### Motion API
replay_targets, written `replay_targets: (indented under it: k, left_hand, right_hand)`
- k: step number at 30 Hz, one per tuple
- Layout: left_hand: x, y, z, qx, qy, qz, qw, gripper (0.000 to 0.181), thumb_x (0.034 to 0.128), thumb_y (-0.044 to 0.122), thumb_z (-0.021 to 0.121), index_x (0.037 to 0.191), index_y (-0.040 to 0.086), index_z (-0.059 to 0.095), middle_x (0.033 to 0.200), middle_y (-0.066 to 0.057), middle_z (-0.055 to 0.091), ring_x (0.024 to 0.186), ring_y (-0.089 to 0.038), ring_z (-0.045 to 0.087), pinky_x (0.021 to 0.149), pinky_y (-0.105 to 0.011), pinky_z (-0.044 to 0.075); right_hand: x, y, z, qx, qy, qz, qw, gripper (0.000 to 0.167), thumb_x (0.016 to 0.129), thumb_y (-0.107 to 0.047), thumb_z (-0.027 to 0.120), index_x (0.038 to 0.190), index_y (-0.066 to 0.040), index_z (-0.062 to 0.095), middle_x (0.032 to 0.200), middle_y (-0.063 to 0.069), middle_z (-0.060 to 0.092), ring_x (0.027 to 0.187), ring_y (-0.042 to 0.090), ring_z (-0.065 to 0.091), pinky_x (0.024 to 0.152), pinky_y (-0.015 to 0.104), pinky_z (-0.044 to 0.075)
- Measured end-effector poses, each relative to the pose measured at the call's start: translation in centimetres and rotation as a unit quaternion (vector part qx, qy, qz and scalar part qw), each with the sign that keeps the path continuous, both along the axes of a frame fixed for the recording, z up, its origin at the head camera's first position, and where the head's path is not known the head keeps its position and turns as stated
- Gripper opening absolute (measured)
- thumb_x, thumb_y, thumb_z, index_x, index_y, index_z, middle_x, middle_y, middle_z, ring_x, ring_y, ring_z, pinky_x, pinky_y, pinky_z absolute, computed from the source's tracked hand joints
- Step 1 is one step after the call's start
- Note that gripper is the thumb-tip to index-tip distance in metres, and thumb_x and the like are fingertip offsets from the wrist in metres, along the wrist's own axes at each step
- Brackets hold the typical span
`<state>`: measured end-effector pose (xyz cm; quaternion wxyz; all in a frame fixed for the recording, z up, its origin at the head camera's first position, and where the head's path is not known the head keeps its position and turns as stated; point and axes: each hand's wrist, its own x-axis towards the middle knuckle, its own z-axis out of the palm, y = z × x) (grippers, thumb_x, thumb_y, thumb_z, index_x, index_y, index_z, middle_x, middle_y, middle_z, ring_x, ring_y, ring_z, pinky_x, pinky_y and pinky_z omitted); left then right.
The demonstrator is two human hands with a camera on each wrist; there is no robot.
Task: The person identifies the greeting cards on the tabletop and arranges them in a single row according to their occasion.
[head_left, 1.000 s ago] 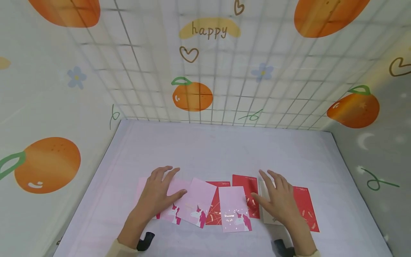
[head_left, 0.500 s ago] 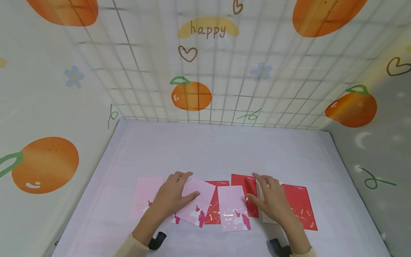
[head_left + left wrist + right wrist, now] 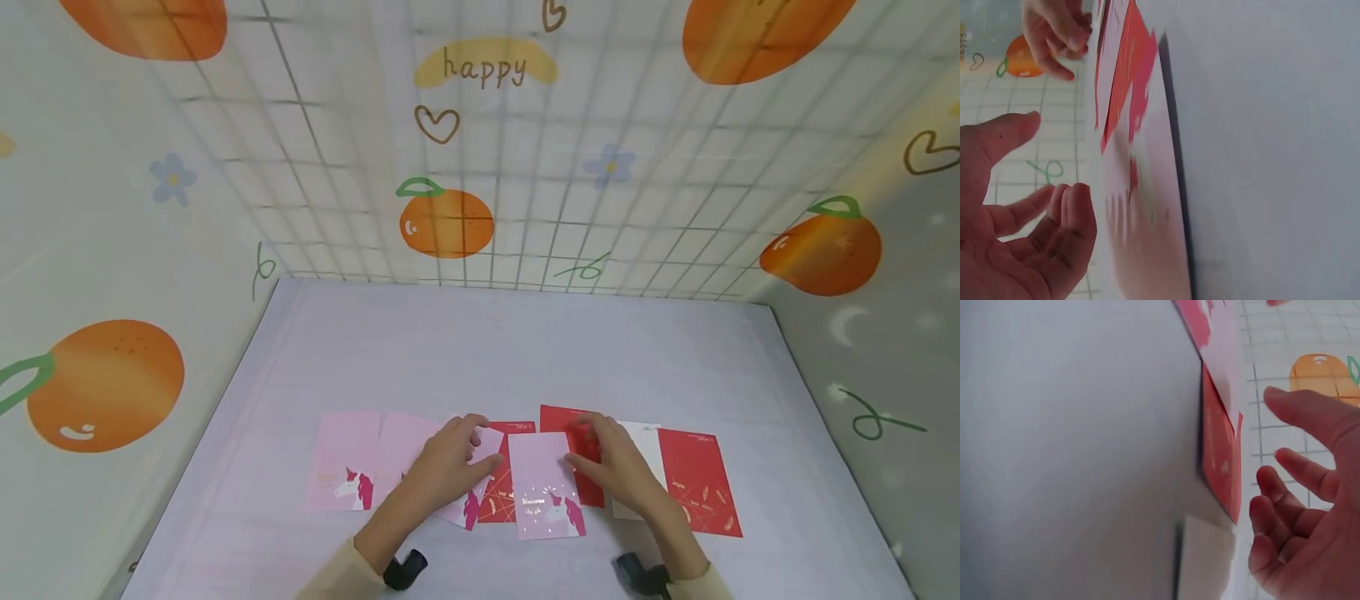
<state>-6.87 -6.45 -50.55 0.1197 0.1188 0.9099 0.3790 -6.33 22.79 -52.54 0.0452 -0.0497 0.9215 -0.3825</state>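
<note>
My left hand hovers over a tilted pink unicorn card, partly hiding it. In the left wrist view the fingers bend loosely, with nothing between them and the thumb. My right hand hangs above a red card and a white card; its fingers are loosely bent and hold nothing. Between the hands lies another pink unicorn card, overlapping a red card. Two more pink cards, one far left and one beside it, lie flat.
A red card ends the row at the right. The cards lie on a white table, boxed in by a back wall with grid lines and printed oranges, plus side walls. Black curved pieces sit by both wrists.
My left hand has moved right, from the left pink cards to the tilted one, uncovering the far-left card. My right hand has shifted left, uncovering more of the white card. The cards stay put.
</note>
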Motion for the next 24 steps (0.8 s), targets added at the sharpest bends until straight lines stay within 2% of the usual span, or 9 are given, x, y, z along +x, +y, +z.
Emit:
replay_targets:
  k: [4, 8, 14, 19, 24]
  left_hand:
    - [-0.2, 1.1, -0.4, 0.013, -0.025, 0.0, 0.9996, 0.065, 0.0805, 0.04, 0.083, 0.134, 0.016, 0.056, 0.102, 0.002, 0.062, 0.08, -0.009, 0.06, 0.061, -0.022, 0.054]
    - [-0.5, 1.8, -0.8, 0.016, -0.036, -0.009, 0.9992, 0.061, 0.0813, 0.039, 0.082, 0.132, 0.015, 0.057, 0.096, 0.002, 0.062, 0.072, -0.007, 0.058, 0.058, -0.022, 0.053]
    - [-0.8, 2.3, -1.6, 0.021, -0.062, -0.007, 0.9978, 0.062, 0.0806, 0.039, 0.083, 0.133, 0.018, 0.055, 0.089, 0.009, 0.06, 0.063, -0.005, 0.058, 0.053, -0.02, 0.052]
    - [-0.9, 2.7, -2.0, 0.007, -0.049, -0.004, 0.9987, 0.062, 0.08, 0.037, 0.084, 0.132, 0.017, 0.056, 0.083, 0.009, 0.056, 0.059, -0.006, 0.056, 0.05, -0.019, 0.05]
    - [-1.2, 3.0, -2.2, -0.03, -0.043, -0.003, 0.9986, 0.063, 0.0781, 0.038, 0.085, 0.132, 0.02, 0.057, 0.084, 0.008, 0.055, 0.061, -0.006, 0.054, 0.051, -0.019, 0.049]
  right_hand:
    - [-0.4, -0.3, -0.3, -0.003, -0.019, 0.009, 0.9998, 0.071, 0.07, -0.025, 0.092, 0.131, -0.018, 0.057, 0.111, -0.003, 0.059, 0.1, 0.018, 0.059, 0.075, 0.037, 0.059]
    - [-0.7, -0.4, -0.4, 0.002, -0.034, 0.011, 0.9993, 0.071, 0.068, -0.024, 0.093, 0.129, -0.019, 0.058, 0.108, -0.005, 0.058, 0.098, 0.016, 0.059, 0.075, 0.037, 0.059]
    - [-1.0, -0.5, -0.6, 0.01, -0.037, 0.017, 0.9991, 0.068, 0.068, -0.023, 0.093, 0.127, -0.02, 0.059, 0.106, -0.005, 0.058, 0.096, 0.015, 0.059, 0.074, 0.034, 0.058]
    - [-1.1, -0.5, -0.7, 0.017, -0.048, 0.017, 0.9985, 0.068, 0.067, -0.024, 0.093, 0.126, -0.021, 0.059, 0.106, -0.005, 0.058, 0.097, 0.016, 0.058, 0.076, 0.035, 0.058]
    - [-1.3, -0.5, -0.8, 0.026, -0.053, 0.018, 0.9981, 0.067, 0.065, -0.025, 0.094, 0.123, -0.022, 0.06, 0.107, -0.006, 0.057, 0.099, 0.016, 0.057, 0.077, 0.036, 0.058]
